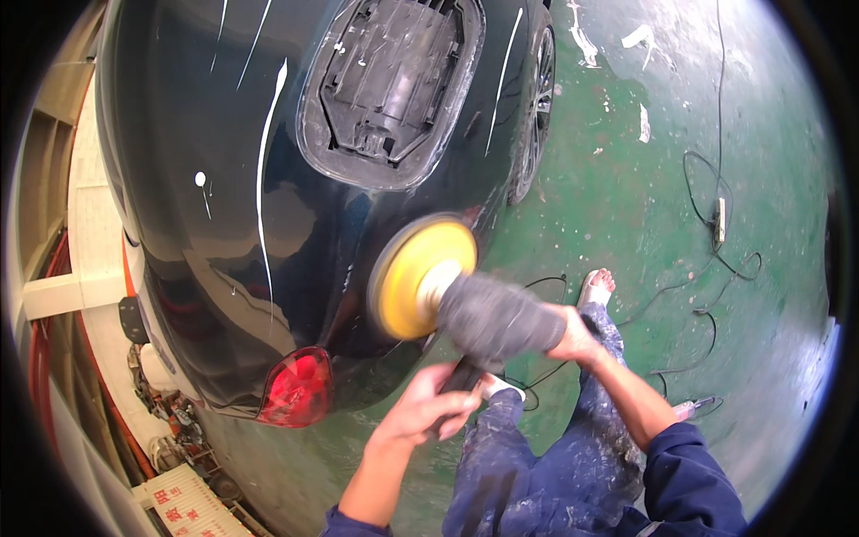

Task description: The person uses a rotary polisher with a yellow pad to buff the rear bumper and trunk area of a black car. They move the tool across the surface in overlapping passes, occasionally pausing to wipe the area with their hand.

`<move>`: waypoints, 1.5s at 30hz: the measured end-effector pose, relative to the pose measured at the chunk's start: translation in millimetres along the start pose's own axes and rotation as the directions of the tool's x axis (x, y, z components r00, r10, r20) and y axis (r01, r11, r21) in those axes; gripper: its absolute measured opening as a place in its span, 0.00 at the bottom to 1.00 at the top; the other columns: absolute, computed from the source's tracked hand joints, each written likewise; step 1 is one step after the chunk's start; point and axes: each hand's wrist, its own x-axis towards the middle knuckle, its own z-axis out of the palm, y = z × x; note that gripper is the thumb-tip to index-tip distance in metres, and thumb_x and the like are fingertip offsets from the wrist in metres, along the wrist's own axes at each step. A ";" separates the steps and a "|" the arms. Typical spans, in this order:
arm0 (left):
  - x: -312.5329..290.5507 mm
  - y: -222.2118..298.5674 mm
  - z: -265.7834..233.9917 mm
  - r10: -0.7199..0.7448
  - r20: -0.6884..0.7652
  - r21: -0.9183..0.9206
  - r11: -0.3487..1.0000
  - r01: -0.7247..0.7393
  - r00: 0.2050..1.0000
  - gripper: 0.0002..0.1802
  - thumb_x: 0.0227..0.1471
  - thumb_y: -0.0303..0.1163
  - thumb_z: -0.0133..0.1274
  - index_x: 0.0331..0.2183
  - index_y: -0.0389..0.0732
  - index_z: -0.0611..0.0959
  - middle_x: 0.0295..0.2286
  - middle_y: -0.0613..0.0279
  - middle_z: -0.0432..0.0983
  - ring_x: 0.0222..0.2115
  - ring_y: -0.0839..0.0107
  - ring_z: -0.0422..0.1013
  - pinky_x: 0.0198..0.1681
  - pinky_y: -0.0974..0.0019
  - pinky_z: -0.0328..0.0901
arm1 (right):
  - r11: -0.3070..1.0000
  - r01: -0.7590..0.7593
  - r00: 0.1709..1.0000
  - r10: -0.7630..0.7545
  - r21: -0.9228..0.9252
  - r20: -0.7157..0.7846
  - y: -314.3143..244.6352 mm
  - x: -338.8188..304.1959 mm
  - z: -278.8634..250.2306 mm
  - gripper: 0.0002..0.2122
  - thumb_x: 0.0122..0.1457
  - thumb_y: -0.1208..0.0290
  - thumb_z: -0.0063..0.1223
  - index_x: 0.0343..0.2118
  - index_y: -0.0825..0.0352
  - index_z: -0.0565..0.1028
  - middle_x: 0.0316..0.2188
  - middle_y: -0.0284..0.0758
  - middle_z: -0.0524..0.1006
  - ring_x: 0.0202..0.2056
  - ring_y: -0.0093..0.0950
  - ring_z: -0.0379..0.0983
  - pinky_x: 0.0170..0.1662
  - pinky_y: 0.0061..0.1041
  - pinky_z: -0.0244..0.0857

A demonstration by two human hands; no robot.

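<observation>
Glossy black-painted sheet metal forms the largest thing in view, the curved rear quarter panel of a dark car [268,179], streaked with thin white lines of compound and mirror-smooth between them. Below it the wet green floor [644,206] is crossed by loose black cables [707,215]. Against the panel's lower flank, just right of the red tail lamp [298,385], the round yellow foam pad of a grey-bodied polishing machine [420,277] is pressed. The pad is best kept flat on the curve — not tipped onto its edge — and pressure kept even. The right hand [573,338] is wrapped around the machine's rear body; the left hand [428,407] is closed on its dark side handle — both grips firm.
</observation>
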 end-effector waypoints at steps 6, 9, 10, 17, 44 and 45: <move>8.7 34.8 19.7 0.090 0.044 0.194 0.976 -0.097 0.995 0.22 0.56 0.32 0.60 0.48 0.30 0.75 0.23 0.68 0.70 0.13 0.83 0.62 0.16 0.74 0.57 | 0.991 -0.088 0.996 0.085 -0.101 -0.032 -4.6 -1.9 -24.8 0.15 0.44 0.80 0.62 0.38 0.70 0.78 0.33 0.36 0.83 0.37 0.23 0.81 0.41 0.25 0.74; -45.9 21.9 6.2 0.080 -0.067 0.287 0.956 -0.057 0.995 0.15 0.55 0.27 0.60 0.43 0.33 0.78 0.20 0.69 0.71 0.12 0.82 0.64 0.15 0.74 0.57 | 0.994 -0.044 0.999 0.046 -0.099 0.026 -69.6 -8.9 4.7 0.16 0.42 0.77 0.66 0.37 0.69 0.76 0.31 0.37 0.81 0.37 0.26 0.81 0.42 0.27 0.73; -67.9 10.5 -5.4 0.075 -0.077 0.260 0.964 -0.052 0.994 0.14 0.55 0.25 0.60 0.43 0.33 0.78 0.19 0.68 0.71 0.12 0.81 0.64 0.15 0.73 0.58 | 0.984 -0.031 0.997 0.042 -0.173 0.060 -77.4 -13.4 18.4 0.18 0.42 0.73 0.68 0.37 0.69 0.76 0.32 0.39 0.80 0.37 0.30 0.81 0.42 0.31 0.73; -159.0 -18.5 -39.4 0.197 -0.311 0.326 0.941 -0.090 0.930 0.30 0.47 0.18 0.59 0.53 0.33 0.71 0.25 0.58 0.76 0.15 0.74 0.68 0.16 0.69 0.63 | 0.864 0.120 0.972 -0.001 -0.490 0.236 -113.3 -38.0 72.4 0.24 0.37 0.64 0.69 0.39 0.66 0.73 0.34 0.44 0.78 0.39 0.46 0.77 0.47 0.42 0.69; -167.8 -114.1 -9.6 0.724 -0.690 0.702 0.668 0.246 0.003 0.15 0.43 0.37 0.67 0.26 0.36 0.82 0.23 0.44 0.80 0.26 0.42 0.77 0.29 0.46 0.72 | 0.578 0.222 0.786 0.371 -0.785 0.495 -241.4 1.4 79.3 0.21 0.44 0.64 0.63 0.42 0.67 0.75 0.28 0.54 0.80 0.35 0.54 0.79 0.43 0.49 0.74; -170.1 -115.4 -14.8 0.720 -0.694 0.696 0.676 0.241 -0.014 0.15 0.43 0.37 0.67 0.26 0.36 0.82 0.23 0.44 0.80 0.26 0.43 0.77 0.29 0.46 0.71 | 0.576 0.209 0.791 0.375 -0.790 0.482 -244.9 1.8 86.8 0.21 0.45 0.63 0.63 0.42 0.66 0.75 0.29 0.53 0.80 0.35 0.53 0.79 0.43 0.49 0.74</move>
